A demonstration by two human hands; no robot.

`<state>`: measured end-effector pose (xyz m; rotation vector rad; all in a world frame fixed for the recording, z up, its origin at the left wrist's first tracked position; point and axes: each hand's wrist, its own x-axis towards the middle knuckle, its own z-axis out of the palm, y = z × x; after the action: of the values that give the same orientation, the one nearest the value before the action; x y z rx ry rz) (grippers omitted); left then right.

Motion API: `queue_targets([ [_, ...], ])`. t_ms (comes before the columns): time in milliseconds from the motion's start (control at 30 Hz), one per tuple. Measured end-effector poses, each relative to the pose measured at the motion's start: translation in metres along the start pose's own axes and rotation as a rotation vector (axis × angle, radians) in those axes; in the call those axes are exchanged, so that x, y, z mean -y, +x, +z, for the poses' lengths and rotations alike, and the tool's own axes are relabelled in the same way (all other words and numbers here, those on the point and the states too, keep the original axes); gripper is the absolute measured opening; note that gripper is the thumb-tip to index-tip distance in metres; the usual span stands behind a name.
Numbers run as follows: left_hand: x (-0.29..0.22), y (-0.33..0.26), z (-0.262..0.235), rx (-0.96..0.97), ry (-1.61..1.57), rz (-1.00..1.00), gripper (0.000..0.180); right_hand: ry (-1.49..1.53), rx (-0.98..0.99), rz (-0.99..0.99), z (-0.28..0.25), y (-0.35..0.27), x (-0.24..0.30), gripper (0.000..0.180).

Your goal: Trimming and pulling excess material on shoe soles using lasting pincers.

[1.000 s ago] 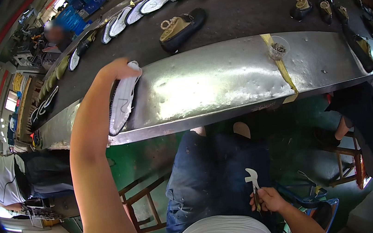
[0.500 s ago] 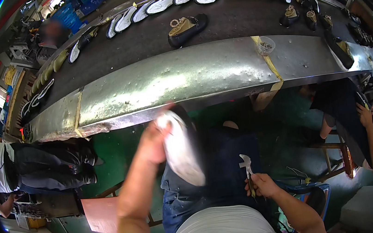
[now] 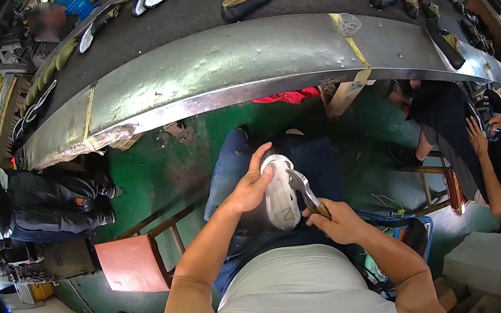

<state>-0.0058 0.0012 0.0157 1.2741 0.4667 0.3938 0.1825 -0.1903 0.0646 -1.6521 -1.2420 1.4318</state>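
Over my lap, my left hand [image 3: 248, 189] grips a shoe upper [image 3: 281, 195] near its far end. Its white underside faces up, with a dark edge along the right side. My right hand [image 3: 337, 222] is closed round the handles of metal lasting pliers [image 3: 301, 184]. The pliers' head lies against the right edge of the shoe upper. Whether the jaws are pinching its edge is too small to tell.
Ahead runs a metal-edged bench [image 3: 189, 64] with a dark belt carrying shoes, including a black and tan shoe [image 3: 247, 0]. A clear cup [image 3: 348, 24] sits on the metal edge. A pink-topped stool [image 3: 132, 265] stands at left. Other people work at both sides.
My left hand has brought the shoe upper lower and to the right, over my lap. My right hand has raised the pliers leftward against its edge. The view has tilted down.
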Motion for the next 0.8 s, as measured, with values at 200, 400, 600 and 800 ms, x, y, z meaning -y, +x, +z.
queue_targets([
  [200,0.014,0.002,0.004,-0.063,0.130,0.031,0.058,0.422,0.020,0.102,0.010,0.009,0.007,0.025],
  [400,0.011,0.007,0.007,-0.038,0.086,0.021,0.059,0.478,-0.055,0.006,0.015,0.015,-0.004,0.024],
  [600,0.006,0.006,0.012,-0.112,0.267,0.026,0.058,0.485,0.113,0.142,-0.020,0.017,0.014,0.024],
  [800,0.004,0.016,0.008,-0.227,0.408,0.001,0.050,0.392,0.198,0.262,-0.037,0.038,0.020,0.025],
])
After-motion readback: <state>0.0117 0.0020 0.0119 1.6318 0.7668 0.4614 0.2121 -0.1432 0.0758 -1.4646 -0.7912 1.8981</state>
